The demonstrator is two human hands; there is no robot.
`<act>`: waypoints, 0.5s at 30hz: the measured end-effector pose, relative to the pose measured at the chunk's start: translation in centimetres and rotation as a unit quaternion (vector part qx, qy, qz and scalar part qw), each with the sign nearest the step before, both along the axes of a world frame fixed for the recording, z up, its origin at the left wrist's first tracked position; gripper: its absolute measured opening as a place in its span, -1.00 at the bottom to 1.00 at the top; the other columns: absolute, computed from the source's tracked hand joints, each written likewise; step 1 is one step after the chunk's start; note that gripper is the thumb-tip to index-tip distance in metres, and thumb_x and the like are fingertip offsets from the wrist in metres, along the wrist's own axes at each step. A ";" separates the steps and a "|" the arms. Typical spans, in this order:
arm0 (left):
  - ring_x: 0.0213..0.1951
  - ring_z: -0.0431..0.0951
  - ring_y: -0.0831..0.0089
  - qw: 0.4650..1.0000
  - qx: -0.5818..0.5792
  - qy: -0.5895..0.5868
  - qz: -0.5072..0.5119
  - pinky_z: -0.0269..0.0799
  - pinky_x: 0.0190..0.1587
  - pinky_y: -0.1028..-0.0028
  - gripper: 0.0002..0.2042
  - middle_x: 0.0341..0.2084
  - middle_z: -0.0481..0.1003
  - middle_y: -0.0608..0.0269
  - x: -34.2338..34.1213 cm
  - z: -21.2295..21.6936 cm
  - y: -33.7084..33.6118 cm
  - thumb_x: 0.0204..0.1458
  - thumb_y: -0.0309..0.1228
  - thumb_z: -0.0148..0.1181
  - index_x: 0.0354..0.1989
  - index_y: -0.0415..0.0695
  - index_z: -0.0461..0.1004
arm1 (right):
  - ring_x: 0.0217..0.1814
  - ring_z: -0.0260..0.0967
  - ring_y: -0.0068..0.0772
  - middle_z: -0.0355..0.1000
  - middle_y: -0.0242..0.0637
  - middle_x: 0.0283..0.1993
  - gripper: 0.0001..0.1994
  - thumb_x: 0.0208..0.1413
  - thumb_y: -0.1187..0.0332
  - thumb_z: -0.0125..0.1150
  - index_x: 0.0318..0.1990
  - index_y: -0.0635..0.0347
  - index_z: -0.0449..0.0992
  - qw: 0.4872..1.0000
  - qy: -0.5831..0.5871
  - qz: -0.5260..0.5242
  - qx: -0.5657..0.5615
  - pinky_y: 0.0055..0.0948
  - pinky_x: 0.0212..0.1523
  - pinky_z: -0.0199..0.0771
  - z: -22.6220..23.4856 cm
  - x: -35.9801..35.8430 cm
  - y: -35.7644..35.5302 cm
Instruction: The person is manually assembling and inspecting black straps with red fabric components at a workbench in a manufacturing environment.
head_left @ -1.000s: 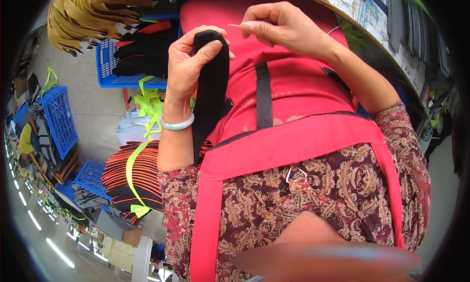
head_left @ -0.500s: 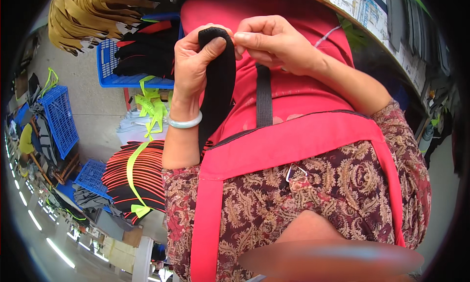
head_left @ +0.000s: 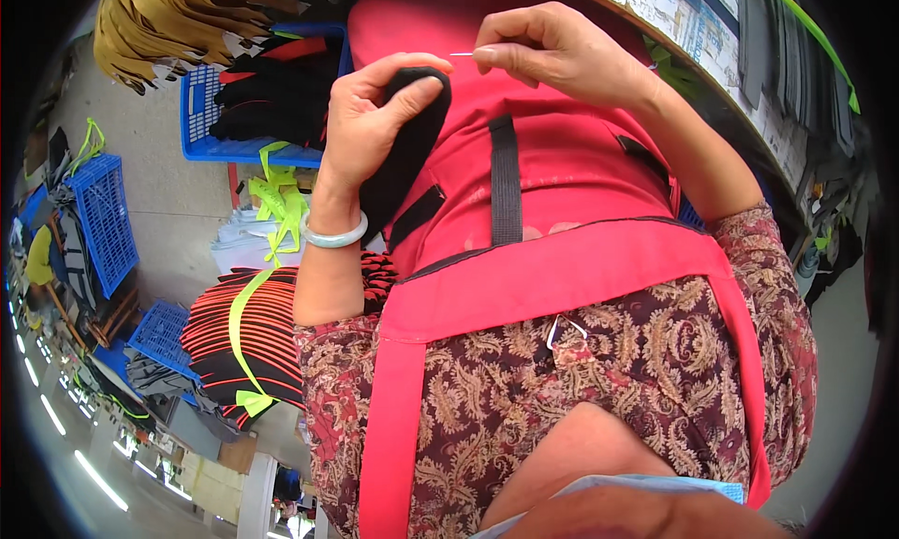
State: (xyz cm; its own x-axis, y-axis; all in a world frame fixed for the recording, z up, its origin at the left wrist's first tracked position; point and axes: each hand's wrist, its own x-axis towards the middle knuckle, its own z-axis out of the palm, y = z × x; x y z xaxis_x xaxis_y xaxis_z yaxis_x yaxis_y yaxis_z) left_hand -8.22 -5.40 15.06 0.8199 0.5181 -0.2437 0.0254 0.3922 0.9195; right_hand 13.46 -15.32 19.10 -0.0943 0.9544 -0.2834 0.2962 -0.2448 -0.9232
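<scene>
My left hand [head_left: 363, 132] is closed on a strip of black fabric [head_left: 409, 132], thumb on top near its folded upper end. The fabric hangs down along my wrist, over the red apron [head_left: 571, 146]. To the right, my right hand [head_left: 571, 59] pinches a thin pale needle-like sliver [head_left: 463, 54] between thumb and forefinger. Its free end points at my left fingertips; whether it touches them I cannot tell.
At the left stand a blue crate [head_left: 201, 118] of black and red pieces, a neon-tied bundle [head_left: 248, 333] of black and orange pieces, and hanging brown strips [head_left: 173, 24]. A worktable edge [head_left: 693, 80] runs along the upper right.
My right hand has moved right, away from my left fingertips, and the thin sliver now shows between them. My left hand has shifted slightly left, still holding the black fabric.
</scene>
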 end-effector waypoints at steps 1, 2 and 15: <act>-0.32 0.52 0.65 0.998 0.056 0.002 -0.018 0.43 -0.23 0.65 -0.83 -0.38 0.58 0.33 0.2 0.0 -0.1 0.08 -0.49 0.23 -0.16 -0.23 0.56 | -0.55 0.08 -0.73 0.18 -0.50 -0.61 -0.77 0.24 0.28 0.10 -0.33 0.29 0.47 1.000 -0.020 0.012 0.010 -0.61 -0.53 0.13 0.9 -0.5 0.3; -0.30 0.51 0.67 0.993 0.112 0.004 -0.036 0.43 -0.21 0.66 -0.83 -0.37 0.58 0.34 0.2 0.0 -0.2 0.06 -0.50 0.24 -0.17 -0.24 0.57 | -0.56 0.06 -0.70 0.17 -0.47 -0.61 -0.78 0.23 0.29 0.11 -0.32 0.30 0.46 0.999 -0.040 0.025 0.020 -0.60 -0.53 0.14 1.5 -0.8 0.6; -0.34 0.49 0.67 0.989 0.137 -0.010 -0.060 0.41 -0.25 0.65 -0.85 -0.41 0.55 0.38 0.7 -1.4 -0.9 0.01 -0.54 0.29 -0.23 -0.26 0.56 | -0.60 0.29 -0.31 0.40 -0.22 -0.60 -0.75 0.16 0.28 0.15 -0.37 0.35 0.50 0.981 -0.134 0.089 0.107 -0.40 -0.49 0.35 -0.5 -1.0 -0.1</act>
